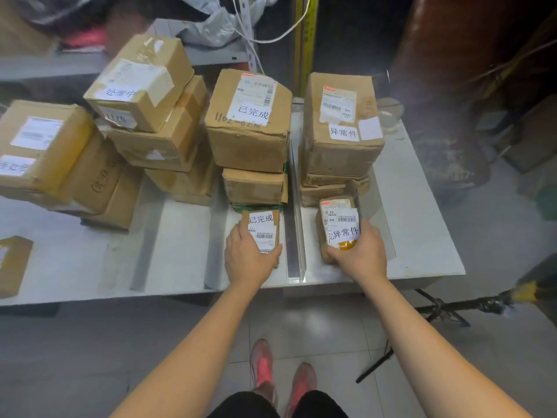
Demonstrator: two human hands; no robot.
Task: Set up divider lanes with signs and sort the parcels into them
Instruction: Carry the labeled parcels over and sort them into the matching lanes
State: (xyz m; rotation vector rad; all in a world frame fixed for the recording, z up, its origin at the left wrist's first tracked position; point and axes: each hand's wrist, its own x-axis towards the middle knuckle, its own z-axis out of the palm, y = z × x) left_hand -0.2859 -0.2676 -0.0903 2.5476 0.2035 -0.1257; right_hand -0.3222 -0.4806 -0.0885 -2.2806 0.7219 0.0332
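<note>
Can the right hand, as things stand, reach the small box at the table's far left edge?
Probably not: the right hand grips a padded parcel, and the left hand, holding a flat box, and the dividers lie between it and the small box.

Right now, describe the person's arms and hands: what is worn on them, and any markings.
The left arm and right arm are bare, with no sleeve in view. The left hand and right hand wear no gloves. No watch, ring, bracelet or marking shows.

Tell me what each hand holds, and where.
Left hand grips the left parcel by its near end; right hand grips the right parcel by its near right corner.
</note>
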